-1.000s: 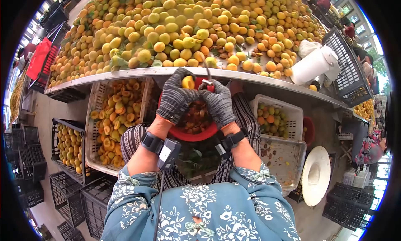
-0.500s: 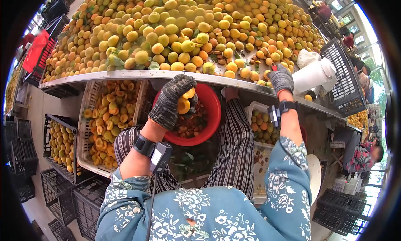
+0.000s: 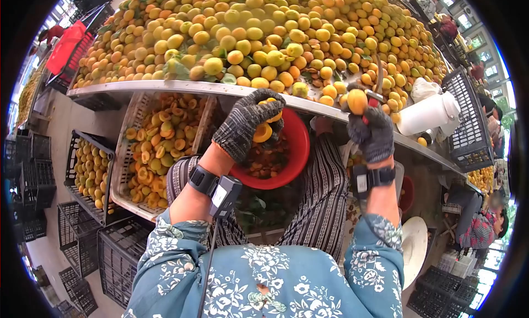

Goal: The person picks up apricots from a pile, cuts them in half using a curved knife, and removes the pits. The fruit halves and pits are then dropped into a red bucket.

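My left hand [image 3: 248, 125], in a dark knitted glove, is closed around apricot halves [image 3: 263, 133], cut faces showing, above the rim of a red bowl [image 3: 299, 166]. Pits and scraps [image 3: 267, 162] lie in that bowl. At the table edge my right hand [image 3: 372, 131], also gloved, grips a red-handled knife [image 3: 379, 78], its thin blade pointing up. A whole apricot [image 3: 357, 101] is held at the fingertips of the same hand. Beyond both hands, a large heap of apricots [image 3: 264, 34] covers the metal-edged table [image 3: 182, 86].
Below the table at left stands a pale crate [image 3: 119, 169] of apricot halves, beside a black crate [image 3: 104, 208] of apricots. At right are a white container [image 3: 427, 114] and a black crate [image 3: 468, 119]. A person [image 3: 479, 227] sits at far right.
My right hand has drawn back from the heap toward me, bringing an apricot with the knife. My left hand still holds the apricot halves. The whole view has shifted slightly.
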A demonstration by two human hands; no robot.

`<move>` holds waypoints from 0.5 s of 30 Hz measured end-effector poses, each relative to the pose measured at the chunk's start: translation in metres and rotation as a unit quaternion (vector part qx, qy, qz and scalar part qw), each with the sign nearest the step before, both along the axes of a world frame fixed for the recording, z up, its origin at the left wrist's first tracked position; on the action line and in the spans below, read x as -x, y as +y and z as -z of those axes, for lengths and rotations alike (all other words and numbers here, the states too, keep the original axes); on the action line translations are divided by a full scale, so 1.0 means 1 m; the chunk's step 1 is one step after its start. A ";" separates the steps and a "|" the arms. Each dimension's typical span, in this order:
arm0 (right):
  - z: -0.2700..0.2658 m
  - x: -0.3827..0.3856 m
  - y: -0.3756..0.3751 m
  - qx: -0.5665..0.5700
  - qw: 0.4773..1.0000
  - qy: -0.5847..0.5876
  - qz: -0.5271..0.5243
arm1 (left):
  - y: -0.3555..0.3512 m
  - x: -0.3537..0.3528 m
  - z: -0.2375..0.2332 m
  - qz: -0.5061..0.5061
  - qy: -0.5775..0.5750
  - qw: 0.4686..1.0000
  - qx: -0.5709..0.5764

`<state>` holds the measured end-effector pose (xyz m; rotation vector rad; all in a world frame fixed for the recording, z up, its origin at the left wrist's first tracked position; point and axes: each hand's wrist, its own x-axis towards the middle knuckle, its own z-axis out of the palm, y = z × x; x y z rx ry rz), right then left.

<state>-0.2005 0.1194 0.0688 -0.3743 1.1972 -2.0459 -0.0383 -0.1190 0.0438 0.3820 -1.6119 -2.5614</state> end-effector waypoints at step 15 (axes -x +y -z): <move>-0.013 -0.107 -0.047 -0.030 0.997 0.000 -0.078 | -0.141 -0.140 -0.003 -0.304 -0.055 0.881 0.359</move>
